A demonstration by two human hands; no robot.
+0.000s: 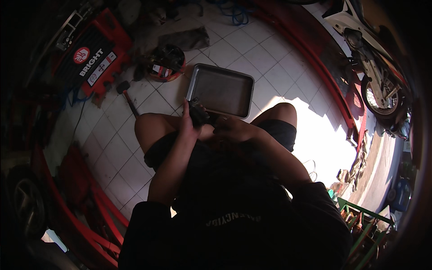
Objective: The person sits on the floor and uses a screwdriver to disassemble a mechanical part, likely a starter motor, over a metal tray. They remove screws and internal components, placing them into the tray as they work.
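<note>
The dark, blocky part [198, 112] is hard to make out: it sits up in front of the person's lap, its underside lost in shadow and partly covered by fingers. The left hand [191, 125] is closed around its left side, thumb pointing up along it. The right hand [237, 129] is curled just beside its right end — its fingertips merge with the dark, so I cannot tell whether it grips anything.

Just beyond the hands, a grey rectangular tray [223, 87] lies on the tiled floor [265, 58], its raised rim catching light and its inner base dull and shaded. Left of it, a round, red-rimmed container [166, 63] holds dark shapes too dim to name, with a red-and-white patch showing. A mallet [127, 95] is partly cut off from view by the left knee [147, 126]
</note>
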